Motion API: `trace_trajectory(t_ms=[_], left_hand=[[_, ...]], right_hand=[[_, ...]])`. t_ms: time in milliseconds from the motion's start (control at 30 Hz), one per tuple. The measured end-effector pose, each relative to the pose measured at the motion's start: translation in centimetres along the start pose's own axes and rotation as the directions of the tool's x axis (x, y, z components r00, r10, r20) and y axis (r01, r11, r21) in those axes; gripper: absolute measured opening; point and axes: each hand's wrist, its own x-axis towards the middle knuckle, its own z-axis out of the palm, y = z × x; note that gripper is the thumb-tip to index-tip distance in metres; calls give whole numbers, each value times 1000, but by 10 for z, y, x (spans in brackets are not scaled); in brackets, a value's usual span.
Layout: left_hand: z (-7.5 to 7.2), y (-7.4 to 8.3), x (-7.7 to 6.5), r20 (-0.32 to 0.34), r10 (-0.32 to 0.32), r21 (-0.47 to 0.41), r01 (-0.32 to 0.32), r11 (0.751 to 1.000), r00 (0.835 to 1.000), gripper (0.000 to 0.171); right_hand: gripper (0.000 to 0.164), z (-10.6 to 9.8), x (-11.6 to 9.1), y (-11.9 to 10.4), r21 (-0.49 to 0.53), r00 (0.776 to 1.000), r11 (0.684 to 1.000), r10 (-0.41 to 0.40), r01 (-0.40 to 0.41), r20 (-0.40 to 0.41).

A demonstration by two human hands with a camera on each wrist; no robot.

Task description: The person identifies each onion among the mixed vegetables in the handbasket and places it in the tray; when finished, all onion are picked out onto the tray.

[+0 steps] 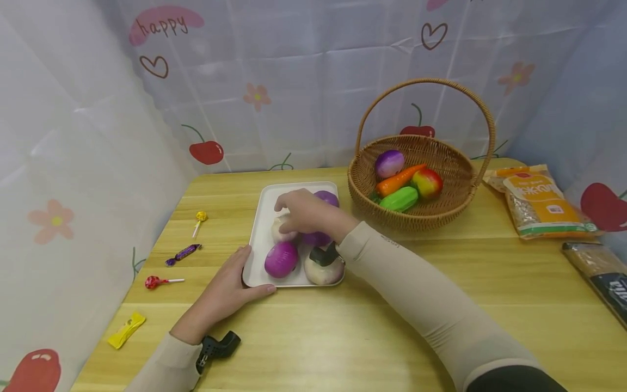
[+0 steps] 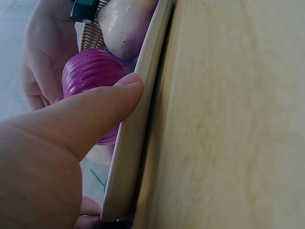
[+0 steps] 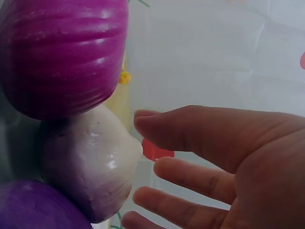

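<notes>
A white tray (image 1: 266,204) stands on the wooden table with several toy vegetables in it. My left hand (image 1: 235,280) grips its near left corner, the thumb along the front rim and the fingers round the side. Over the tray is my right hand (image 1: 313,213), fingers loosely bent and apart. In the right wrist view, those fingers point at a whitish-purple garlic bulb (image 3: 90,164) without visibly touching it. A magenta onion (image 1: 281,259) lies just in front of the bulb. A second garlic bulb (image 1: 320,274) sits at the near right corner. Purple vegetables (image 1: 327,197) are partly hidden by my right hand.
A wicker basket (image 1: 411,220) with a tall handle holds several toy fruits and vegetables, back right. Farther right lie a grain bag (image 1: 536,201) and a dark package (image 1: 600,277). Lollipops (image 1: 152,282) and wrapped candies (image 1: 127,330) line the left edge.
</notes>
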Motion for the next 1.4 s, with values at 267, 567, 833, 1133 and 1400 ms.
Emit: trace_trajectory(t_ms=[267, 567, 833, 1133, 1400], left_hand=[[-1, 1, 0, -1, 6, -4, -6, 1000, 1000, 114], [0, -1, 1, 8, -16, 3, 16, 1000, 1000, 116], [1, -1, 1, 5, -20, 22, 20, 1000, 1000, 118], [2, -1, 1, -2, 2, 19, -2, 1000, 1000, 115], [1, -1, 1, -7, 7, 21, -7, 1000, 1000, 114]], right_hand=[[49, -10, -3, -1, 6, 998, 999, -45, 46, -50], [48, -34, -7, 0, -22, 994, 999, -34, 32, -106], [47, -67, -10, 16, 113, 988, 994, 10, 7, -152], [48, -99, -28, 47, 217, 967, 973, 123, -73, -225], [51, -119, -44, 82, 213, 946, 964, 208, -157, -249]])
